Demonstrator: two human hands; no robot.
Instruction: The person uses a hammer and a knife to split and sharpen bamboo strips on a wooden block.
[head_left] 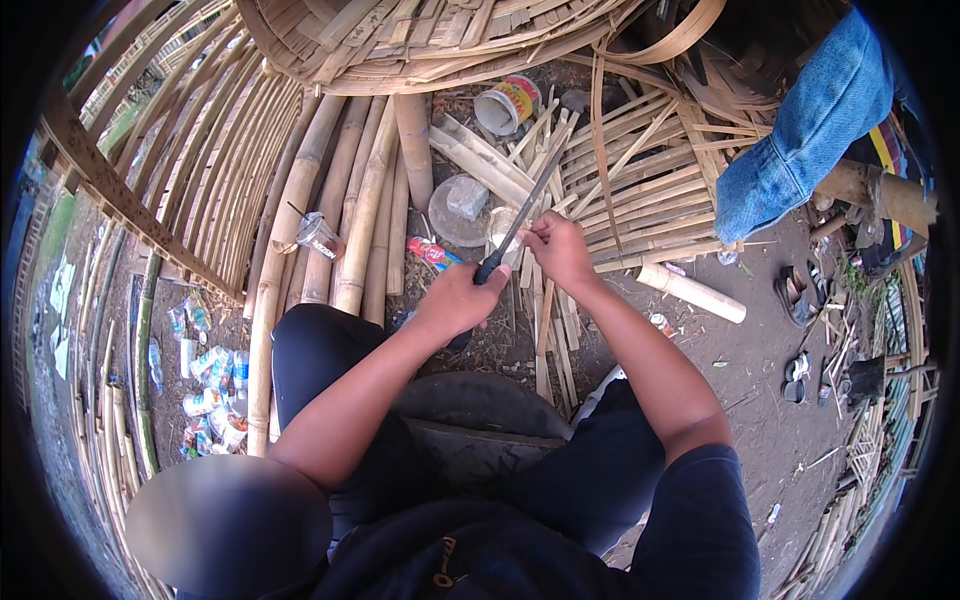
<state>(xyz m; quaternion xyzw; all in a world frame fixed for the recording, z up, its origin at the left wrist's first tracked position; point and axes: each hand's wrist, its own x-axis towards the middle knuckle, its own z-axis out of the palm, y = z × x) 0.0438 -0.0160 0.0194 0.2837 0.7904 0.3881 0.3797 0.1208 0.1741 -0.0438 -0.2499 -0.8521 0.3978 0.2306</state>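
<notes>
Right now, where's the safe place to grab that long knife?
Grab the knife by its dark handle at the near, lower end, where the left hand already wraps it, coming from the person's side. The long blade slants up and away toward the right hand, so stay off that part.

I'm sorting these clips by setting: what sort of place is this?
Most likely an outdoor bamboo-craft yard. Whole bamboo poles lie on bare dirt, split strips are piled ahead, and the left hand holds a long knife whose blade the right hand touches.
</notes>
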